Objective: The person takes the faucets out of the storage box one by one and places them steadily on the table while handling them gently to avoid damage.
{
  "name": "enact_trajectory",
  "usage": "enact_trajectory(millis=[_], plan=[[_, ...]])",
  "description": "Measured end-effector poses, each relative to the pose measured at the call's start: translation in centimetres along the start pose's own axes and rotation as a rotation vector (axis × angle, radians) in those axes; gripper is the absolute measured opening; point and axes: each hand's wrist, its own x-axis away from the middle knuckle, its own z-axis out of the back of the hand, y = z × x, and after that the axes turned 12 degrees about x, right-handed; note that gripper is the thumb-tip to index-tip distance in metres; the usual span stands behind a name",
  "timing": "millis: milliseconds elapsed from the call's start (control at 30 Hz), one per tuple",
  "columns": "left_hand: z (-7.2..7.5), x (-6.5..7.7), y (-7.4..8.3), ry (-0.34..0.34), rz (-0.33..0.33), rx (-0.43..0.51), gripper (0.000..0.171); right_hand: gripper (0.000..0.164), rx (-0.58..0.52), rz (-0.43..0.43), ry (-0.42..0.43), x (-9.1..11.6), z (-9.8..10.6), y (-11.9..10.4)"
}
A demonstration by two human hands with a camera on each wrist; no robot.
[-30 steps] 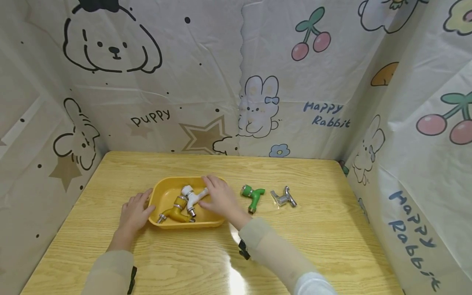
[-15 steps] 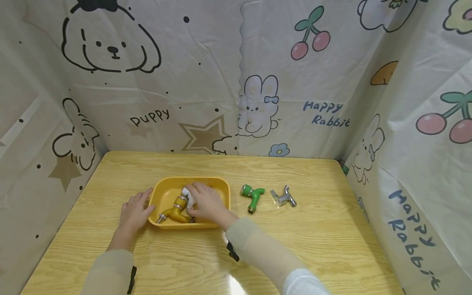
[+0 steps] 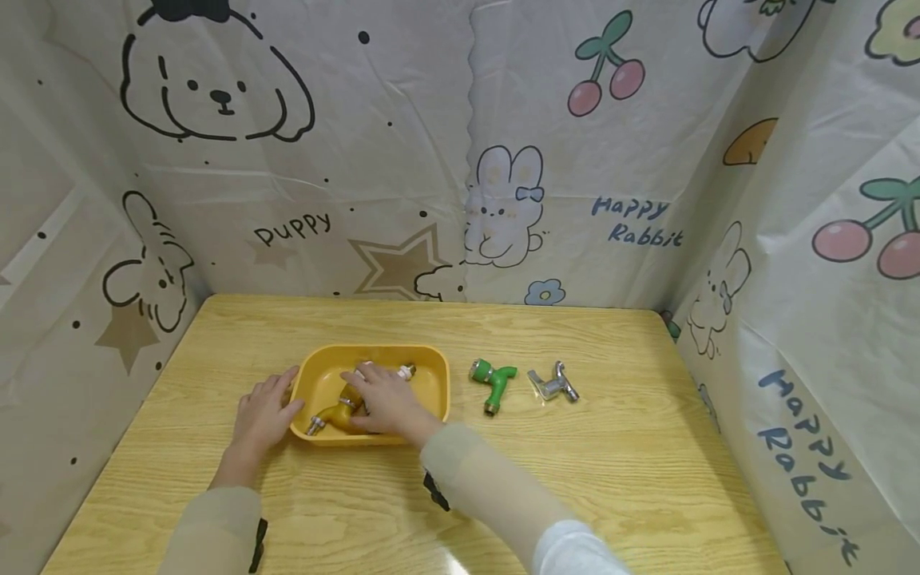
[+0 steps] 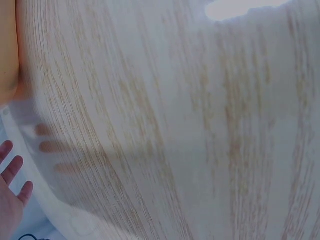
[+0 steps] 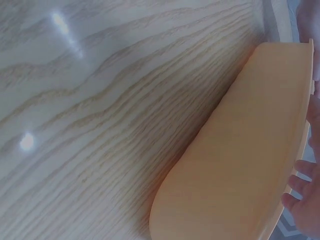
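In the head view, my left hand (image 3: 263, 406) rests against the left end of a yellow plastic tray (image 3: 443, 391), its thumb at the rim and its other fingers extended along the outside. My right hand (image 3: 388, 399) reaches over the tray, palm down, with its fingers on the taps inside. Under it lies a yellow tap (image 3: 334, 415), its middle partly covered. Behind the hand a white tap (image 3: 406, 371) shows its metal-tipped end; the rest is mostly covered. I cannot tell whether the right fingers grip a tap. The right wrist view shows the tray's outer wall (image 5: 235, 145).
Right of the tray, a green tap (image 3: 494, 385) lies on the wooden table (image 3: 611, 479). Farther right is a chrome tap (image 3: 554, 384). Curtains printed with cartoons (image 3: 402, 160) hang along the back and both sides.
My right hand has moved left, from the tray's right side to over the yellow tap. The white tap has turned, its metal end now toward the back right. The left hand stays put.
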Motion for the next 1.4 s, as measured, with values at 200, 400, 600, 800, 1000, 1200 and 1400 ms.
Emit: enact_trajectory(millis=[200,400,600,800,1000,1200,1400], plan=[[0.0,0.0,0.0,-0.004,0.0,-0.005,0.057,0.075,0.016,0.018,-0.045,-0.4,-0.2,-0.4],[0.0,0.0,-0.1,0.006,-0.009,-0.005,0.057,0.077,0.033,0.024,-0.079,-0.8,-0.4,-0.8],[0.1,-0.1,-0.1,0.003,-0.017,-0.008,0.057,0.074,0.071,0.035,-0.109,-1.1,-0.4,-1.1],[0.1,0.0,-0.2,0.002,-0.015,-0.007,0.057,0.072,0.128,0.051,-0.148,-1.3,-0.5,-1.2],[0.0,-0.1,-0.1,-0.001,-0.014,-0.012,0.057,0.068,0.165,0.069,-0.161,-1.5,-0.8,-1.2],[-0.1,-0.1,0.0,-0.002,-0.018,-0.014,0.057,0.063,0.191,0.087,-0.157,-1.6,-1.1,-1.2],[-0.1,0.0,0.1,-0.001,-0.011,-0.016,0.057,0.059,0.186,0.101,-0.167,-1.7,-0.9,-1.4]])
